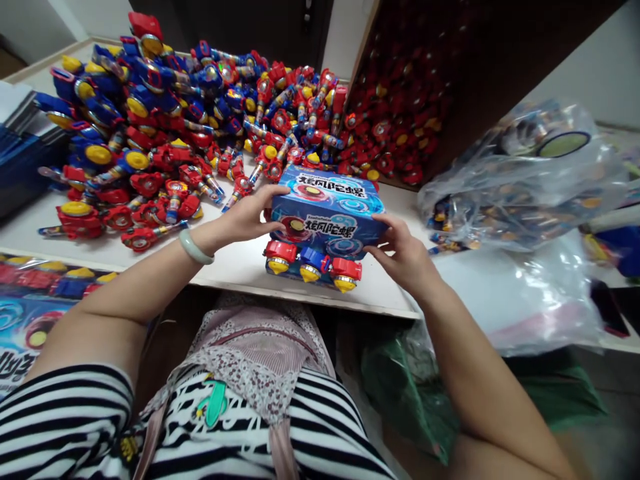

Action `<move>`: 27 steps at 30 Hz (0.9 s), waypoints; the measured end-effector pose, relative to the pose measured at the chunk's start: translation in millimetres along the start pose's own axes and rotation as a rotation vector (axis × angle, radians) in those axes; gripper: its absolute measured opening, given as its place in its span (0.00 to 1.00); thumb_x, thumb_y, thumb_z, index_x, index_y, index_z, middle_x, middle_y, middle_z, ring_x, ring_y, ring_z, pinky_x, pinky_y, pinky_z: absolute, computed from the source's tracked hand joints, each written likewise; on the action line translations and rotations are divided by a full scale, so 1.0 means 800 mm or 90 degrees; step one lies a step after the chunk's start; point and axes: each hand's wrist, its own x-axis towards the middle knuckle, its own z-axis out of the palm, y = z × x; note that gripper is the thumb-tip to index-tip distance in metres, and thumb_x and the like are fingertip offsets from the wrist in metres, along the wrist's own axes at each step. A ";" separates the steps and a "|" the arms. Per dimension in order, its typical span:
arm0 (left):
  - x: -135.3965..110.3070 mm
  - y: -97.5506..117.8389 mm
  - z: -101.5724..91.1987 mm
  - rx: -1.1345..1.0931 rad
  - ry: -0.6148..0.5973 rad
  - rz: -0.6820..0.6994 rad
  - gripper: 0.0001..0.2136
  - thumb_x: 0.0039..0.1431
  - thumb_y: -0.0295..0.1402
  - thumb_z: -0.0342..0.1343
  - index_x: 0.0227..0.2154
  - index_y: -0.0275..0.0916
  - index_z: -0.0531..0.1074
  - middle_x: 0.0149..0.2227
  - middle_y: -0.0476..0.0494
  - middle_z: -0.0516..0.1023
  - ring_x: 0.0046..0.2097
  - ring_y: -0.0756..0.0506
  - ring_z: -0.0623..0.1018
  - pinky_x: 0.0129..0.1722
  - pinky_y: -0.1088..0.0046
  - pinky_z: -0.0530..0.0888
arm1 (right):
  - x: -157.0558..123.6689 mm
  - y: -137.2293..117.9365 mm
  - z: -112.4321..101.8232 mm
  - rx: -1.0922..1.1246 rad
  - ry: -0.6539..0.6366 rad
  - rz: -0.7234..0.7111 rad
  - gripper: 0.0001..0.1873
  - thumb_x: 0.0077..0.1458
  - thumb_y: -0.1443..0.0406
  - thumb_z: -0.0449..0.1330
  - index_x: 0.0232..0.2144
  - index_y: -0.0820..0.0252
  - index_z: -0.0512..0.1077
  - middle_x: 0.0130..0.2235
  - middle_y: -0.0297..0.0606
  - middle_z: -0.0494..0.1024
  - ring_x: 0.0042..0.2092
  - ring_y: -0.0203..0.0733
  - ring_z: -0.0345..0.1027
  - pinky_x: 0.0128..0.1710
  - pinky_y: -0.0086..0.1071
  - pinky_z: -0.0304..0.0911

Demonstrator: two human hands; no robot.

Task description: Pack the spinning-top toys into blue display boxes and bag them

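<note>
A blue printed toy box (327, 212) lies near the front edge of the white table (240, 263). Three red and blue spinning-top toys (310, 261) with yellow tips show at its open front side. My left hand (247, 217) grips the box's left end, fingers curled over its top edge; a pale green bangle (195, 248) circles that wrist. My right hand (403, 250) holds the box's right front corner with fingers closed against it.
A big heap of red, blue and yellow toy launchers (165, 127) covers the table's back left. A brown carton (430, 87) full of the same toys stands tilted at back right. Clear plastic bags (520, 180) of parts lie right. Printed packaging (30, 307) sits at left.
</note>
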 end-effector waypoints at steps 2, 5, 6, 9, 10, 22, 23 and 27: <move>-0.004 -0.005 -0.004 0.102 0.008 0.021 0.29 0.53 0.36 0.67 0.58 0.38 0.66 0.41 0.43 0.77 0.32 0.51 0.76 0.31 0.76 0.72 | -0.006 0.002 0.007 -0.031 0.024 -0.019 0.31 0.57 0.63 0.62 0.62 0.49 0.62 0.38 0.35 0.78 0.32 0.42 0.76 0.34 0.38 0.75; -0.010 -0.013 -0.007 0.175 -0.033 0.070 0.30 0.53 0.40 0.67 0.58 0.38 0.67 0.30 0.49 0.76 0.27 0.50 0.73 0.28 0.76 0.68 | -0.018 0.006 0.017 -0.044 0.013 -0.044 0.30 0.59 0.62 0.61 0.62 0.48 0.61 0.35 0.33 0.79 0.31 0.43 0.77 0.33 0.36 0.74; -0.011 -0.015 -0.007 0.183 -0.043 0.084 0.30 0.54 0.42 0.67 0.58 0.38 0.68 0.28 0.49 0.75 0.27 0.49 0.73 0.27 0.75 0.67 | -0.021 0.007 0.020 -0.047 0.008 -0.051 0.30 0.59 0.62 0.61 0.63 0.47 0.61 0.34 0.33 0.79 0.31 0.43 0.77 0.33 0.36 0.74; -0.011 -0.022 -0.005 0.197 -0.031 0.089 0.30 0.54 0.44 0.66 0.57 0.37 0.69 0.28 0.47 0.77 0.27 0.48 0.74 0.29 0.73 0.69 | -0.027 0.013 0.027 -0.088 0.039 -0.068 0.29 0.60 0.61 0.61 0.62 0.48 0.61 0.36 0.34 0.81 0.33 0.44 0.79 0.34 0.37 0.75; -0.011 -0.024 -0.004 0.206 -0.022 0.081 0.30 0.53 0.45 0.66 0.57 0.37 0.70 0.29 0.46 0.78 0.28 0.47 0.75 0.30 0.72 0.70 | -0.027 0.015 0.030 -0.109 0.062 -0.074 0.29 0.60 0.61 0.62 0.62 0.48 0.62 0.37 0.35 0.82 0.34 0.45 0.79 0.35 0.38 0.75; -0.043 -0.081 0.044 0.312 0.005 0.217 0.24 0.66 0.41 0.51 0.57 0.30 0.71 0.31 0.39 0.78 0.30 0.45 0.75 0.33 0.68 0.72 | -0.052 0.079 0.116 -0.122 0.225 -0.211 0.31 0.59 0.66 0.62 0.63 0.50 0.62 0.45 0.40 0.84 0.38 0.43 0.80 0.38 0.35 0.76; -0.043 -0.081 0.045 0.297 0.003 0.214 0.23 0.66 0.41 0.51 0.58 0.31 0.71 0.31 0.39 0.77 0.30 0.44 0.75 0.32 0.68 0.72 | -0.052 0.079 0.118 -0.100 0.226 -0.189 0.32 0.58 0.64 0.63 0.63 0.50 0.62 0.45 0.41 0.83 0.38 0.44 0.80 0.39 0.36 0.77; -0.049 -0.077 0.023 0.185 -0.073 0.168 0.24 0.65 0.42 0.55 0.62 0.40 0.67 0.34 0.43 0.78 0.34 0.46 0.76 0.35 0.71 0.73 | -0.067 0.076 0.098 -0.019 0.117 -0.100 0.32 0.60 0.63 0.61 0.65 0.48 0.61 0.51 0.43 0.80 0.43 0.43 0.80 0.41 0.37 0.77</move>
